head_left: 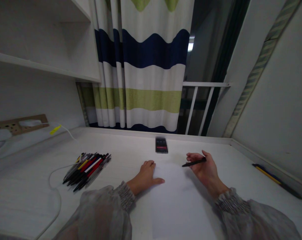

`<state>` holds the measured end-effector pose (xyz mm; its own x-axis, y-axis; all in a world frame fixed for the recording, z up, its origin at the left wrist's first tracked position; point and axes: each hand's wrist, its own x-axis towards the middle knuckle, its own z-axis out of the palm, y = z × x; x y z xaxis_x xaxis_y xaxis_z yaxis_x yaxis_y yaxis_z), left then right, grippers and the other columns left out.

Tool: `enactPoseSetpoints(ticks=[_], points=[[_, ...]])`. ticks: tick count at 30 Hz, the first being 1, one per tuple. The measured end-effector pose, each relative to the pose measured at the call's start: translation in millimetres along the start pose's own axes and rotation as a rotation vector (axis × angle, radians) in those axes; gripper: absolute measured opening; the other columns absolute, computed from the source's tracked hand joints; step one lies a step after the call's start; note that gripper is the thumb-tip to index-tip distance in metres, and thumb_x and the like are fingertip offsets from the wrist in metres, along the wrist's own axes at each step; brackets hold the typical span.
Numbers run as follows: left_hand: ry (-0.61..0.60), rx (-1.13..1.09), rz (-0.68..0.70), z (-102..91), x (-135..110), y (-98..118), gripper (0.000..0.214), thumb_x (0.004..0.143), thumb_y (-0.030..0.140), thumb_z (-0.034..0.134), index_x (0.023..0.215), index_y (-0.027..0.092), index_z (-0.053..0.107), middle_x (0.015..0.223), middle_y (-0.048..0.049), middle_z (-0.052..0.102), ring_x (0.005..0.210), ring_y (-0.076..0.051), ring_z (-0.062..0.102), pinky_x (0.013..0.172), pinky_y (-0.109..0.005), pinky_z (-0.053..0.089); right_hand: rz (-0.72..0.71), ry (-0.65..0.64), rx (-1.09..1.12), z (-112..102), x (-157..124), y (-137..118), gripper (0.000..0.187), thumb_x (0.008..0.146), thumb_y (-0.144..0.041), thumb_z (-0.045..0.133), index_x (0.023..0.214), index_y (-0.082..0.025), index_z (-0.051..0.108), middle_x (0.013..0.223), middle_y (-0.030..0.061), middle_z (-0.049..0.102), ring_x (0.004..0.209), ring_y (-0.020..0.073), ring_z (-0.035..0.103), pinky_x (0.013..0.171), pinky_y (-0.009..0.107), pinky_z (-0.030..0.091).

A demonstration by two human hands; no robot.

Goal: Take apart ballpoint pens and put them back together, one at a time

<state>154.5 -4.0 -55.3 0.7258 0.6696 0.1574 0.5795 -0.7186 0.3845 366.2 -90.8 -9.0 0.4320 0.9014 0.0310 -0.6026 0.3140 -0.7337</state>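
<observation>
My left hand (146, 176) lies flat on the left edge of a white sheet of paper (177, 200), fingers stretched out, holding nothing. My right hand (204, 168) hovers at the sheet's upper right corner and grips a black pen (194, 163), whose tip points left over the paper. The sheet lies on a white desk (28, 186) between my two forearms, which are in grey sleeves.
A heap of several pens (87, 166), black, red and yellow, lies to the left of my left hand. A small dark object (161, 144) sits beyond the paper. A white cable (56, 186) curls at left. Two long pencils (276, 180) lie by the right wall. A striped curtain (143, 66) hangs behind.
</observation>
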Motion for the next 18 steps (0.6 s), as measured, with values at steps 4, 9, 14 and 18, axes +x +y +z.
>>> enactPoseSetpoints(ticks=[4, 9, 14, 18], points=[[0.002, -0.006, 0.007, 1.2, 0.6, -0.5, 0.071, 0.064, 0.057, 0.057, 0.114, 0.007, 0.048, 0.126, -0.0188, 0.041, 0.114, -0.031, 0.035, 0.097, -0.041, 0.028, 0.148, -0.14, -0.164, 5.6, -7.3, 11.6, 0.041, 0.074, -0.051, 0.046, 0.07, -0.013, 0.064, 0.029, -0.0028, 0.042, 0.032, 0.011, 0.042, 0.037, 0.024, 0.039], [0.005, 0.006, 0.005, 2.9, 1.3, -1.4, 0.071, 0.064, 0.058, 0.057, 0.114, 0.008, 0.049, 0.125, -0.0182, 0.041, 0.113, -0.031, 0.035, 0.096, -0.04, 0.029, 0.079, -0.246, -0.331, 12.2, -9.7, 32.1, 0.017, 0.064, -0.032, 0.066, 0.066, -0.017, 0.057, 0.045, -0.0037, 0.052, 0.045, 0.0098, 0.05, 0.041, 0.02, 0.044], [0.006, 0.007, -0.002, 1.4, 1.5, -0.1, 0.069, 0.063, 0.057, 0.059, 0.111, 0.009, 0.051, 0.124, -0.0174, 0.043, 0.112, -0.031, 0.037, 0.095, -0.038, 0.03, 0.078, -0.271, -0.448, 18.5, -6.1, 50.7, 0.02, 0.067, -0.037, 0.061, 0.07, -0.018, 0.055, 0.039, -0.0056, 0.049, 0.04, 0.0102, 0.049, 0.042, 0.022, 0.046], [-0.008, -0.004, -0.001, -0.3, 1.3, 0.6, 0.071, 0.063, 0.057, 0.059, 0.112, 0.007, 0.051, 0.124, -0.0184, 0.042, 0.113, -0.031, 0.035, 0.096, -0.038, 0.03, 0.111, -0.314, -0.556, 25.8, 0.9, 61.3, 0.023, 0.064, -0.037, 0.06, 0.076, -0.018, 0.055, 0.06, 0.0001, 0.06, 0.058, 0.0136, 0.058, 0.046, 0.024, 0.048]])
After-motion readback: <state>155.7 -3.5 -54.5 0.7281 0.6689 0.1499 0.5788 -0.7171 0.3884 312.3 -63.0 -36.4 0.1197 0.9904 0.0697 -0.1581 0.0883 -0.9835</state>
